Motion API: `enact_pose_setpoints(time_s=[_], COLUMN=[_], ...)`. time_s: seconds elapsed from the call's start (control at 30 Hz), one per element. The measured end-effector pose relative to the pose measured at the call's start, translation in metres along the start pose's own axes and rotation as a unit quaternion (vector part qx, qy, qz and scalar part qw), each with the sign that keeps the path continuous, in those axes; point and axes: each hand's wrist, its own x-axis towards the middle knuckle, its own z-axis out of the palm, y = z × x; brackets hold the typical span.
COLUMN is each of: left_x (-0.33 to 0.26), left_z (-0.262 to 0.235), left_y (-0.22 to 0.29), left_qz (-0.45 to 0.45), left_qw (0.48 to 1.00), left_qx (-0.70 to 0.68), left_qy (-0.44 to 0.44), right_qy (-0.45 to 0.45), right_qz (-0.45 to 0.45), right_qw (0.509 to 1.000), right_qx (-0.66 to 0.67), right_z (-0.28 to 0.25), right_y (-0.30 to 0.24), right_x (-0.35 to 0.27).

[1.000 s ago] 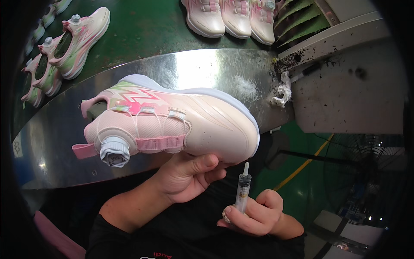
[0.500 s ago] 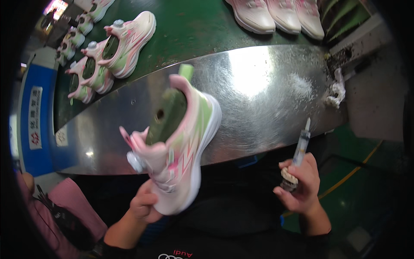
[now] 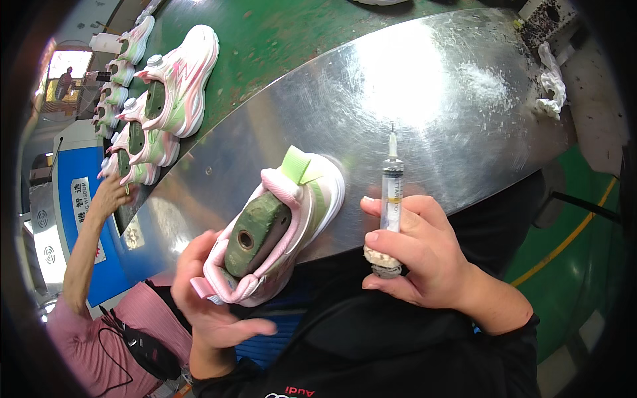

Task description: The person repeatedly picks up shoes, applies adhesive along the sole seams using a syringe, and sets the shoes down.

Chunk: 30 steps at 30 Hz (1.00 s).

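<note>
A pink, white and green sneaker [image 3: 308, 199] with a dark green shoe last [image 3: 259, 232] inside sits at the near edge of the metal table. Its heel, with a lime pull loop, points away from me, and its toe is hidden. Beside its tongue my left hand [image 3: 209, 298] is open, thumb stretched out and fingers spread near the shoe's left side. My right hand [image 3: 418, 249] is closed around a clear syringe [image 3: 393, 179], its tip pointing away from me. Beige material is wrapped around the syringe's near end. The syringe stays apart from the shoe.
The shiny metal tabletop [image 3: 292, 99] carries white residue [image 3: 481, 86] and a crumpled white cloth [image 3: 551, 83] at right. Similar sneakers [image 3: 182, 79] line the green surface at far left. A co-worker's hand [image 3: 109, 199] reaches the nearest of them, before a blue machine panel [image 3: 76, 192].
The shoe has turned so its opening faces up more. My left hand has left the toe and opened. The syringe has moved left, nearer the shoe. A co-worker's arm has come in at left.
</note>
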Motion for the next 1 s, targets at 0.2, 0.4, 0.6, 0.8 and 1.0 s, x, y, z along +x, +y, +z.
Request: enact_pose_setpoints(time_s=[0.2, 0.4, 0.6, 0.8, 1.0], left_x=[0.025, 0.026, 0.028, 0.028, 0.022], left_z=[0.007, 0.01, 0.01, 0.008, 0.006], left_y=[-0.003, -0.005, -0.006, -0.004, -0.006], left_qz=[0.031, 0.015, 0.013, 0.01, 0.008], left_qw=[0.992, 0.996, 0.997, 0.997, 0.998], left_qx=[0.105, 0.072, 0.056, 0.05, 0.048], left_qy=[-0.061, -0.053, -0.052, -0.06, -0.05], right_qy=[-0.064, -0.109, -0.071, -0.082, -0.111], right_qz=[-0.011, -0.004, 0.027, 0.038, 0.045], right_qw=[0.993, 0.987, 0.995, 0.995, 0.992], right_qx=[-0.103, -0.116, -0.059, -0.032, -0.033], right_z=[0.01, 0.011, 0.011, 0.009, 0.009], right_y=[-0.001, 0.001, -0.001, -0.005, -0.005], right_x=[0.009, 0.012, 0.017, 0.02, 0.013])
